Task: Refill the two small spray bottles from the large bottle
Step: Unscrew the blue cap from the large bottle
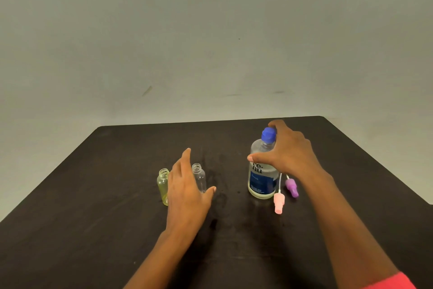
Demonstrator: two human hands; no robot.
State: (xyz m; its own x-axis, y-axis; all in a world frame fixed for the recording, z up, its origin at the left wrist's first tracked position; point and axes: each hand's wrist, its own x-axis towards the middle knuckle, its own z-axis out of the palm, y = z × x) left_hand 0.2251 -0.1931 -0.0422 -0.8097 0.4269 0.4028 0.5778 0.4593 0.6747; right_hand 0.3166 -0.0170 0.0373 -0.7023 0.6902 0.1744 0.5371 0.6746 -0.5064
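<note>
A large clear bottle (261, 183) with a blue label and a blue cap (268, 135) stands upright on the right of the dark table (105, 206). My right hand (288, 155) wraps round its upper part, thumb across the front and fingers behind near the cap. Two small uncapped bottles stand to the left: a yellow-green one (162, 183) and a clear one (199, 178). My left hand (185, 192) lies in front of them with straight fingers, partly hiding both; I cannot tell if it touches either.
Two removed spray heads lie by the large bottle's base: a pink one (278, 203) with its white dip tube and a purple one (292, 186). A plain grey wall rises behind the table's far edge.
</note>
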